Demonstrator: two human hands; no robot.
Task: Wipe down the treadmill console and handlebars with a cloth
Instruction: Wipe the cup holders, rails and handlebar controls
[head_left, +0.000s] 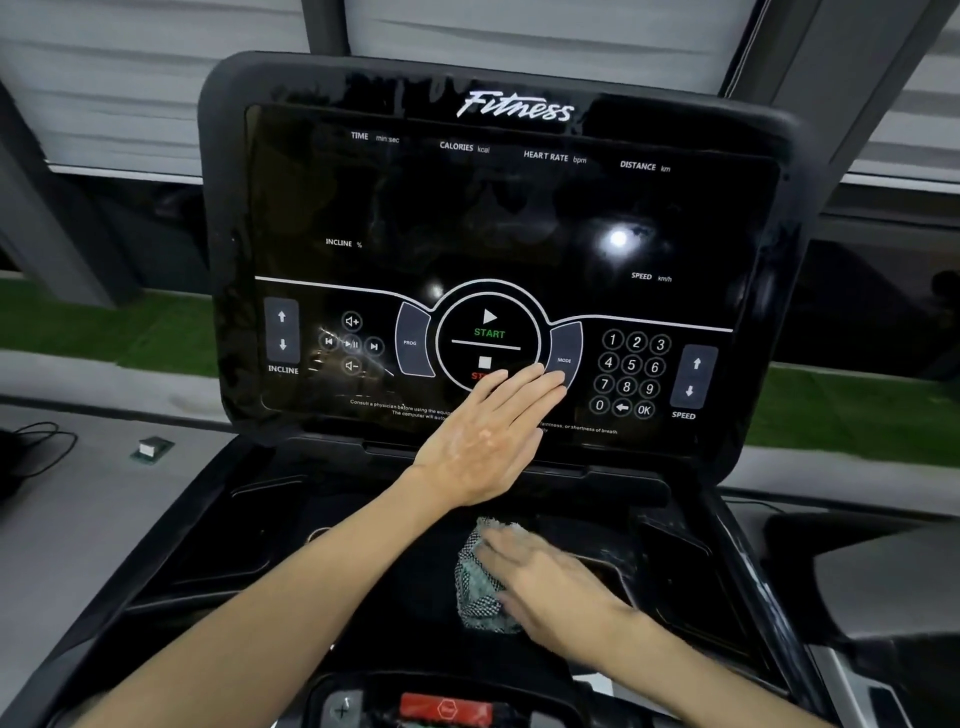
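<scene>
Left hand (483, 441) lies flat on the console (467, 218), fingers straight and together, fingertips over the stop button (483, 364) and touching the mode key (565, 358), holding nothing. Nearer, the right hand (550, 577) presses down on the checked cloth (475, 587), fingers stretched out across it rather than curled, though the hand is blurred. The cloth sits bunched on the black tray (363, 545) just below the screen, in the middle. Number keys (631, 374) show to the right, and a red tab (447, 709) sits at the near edge.
</scene>
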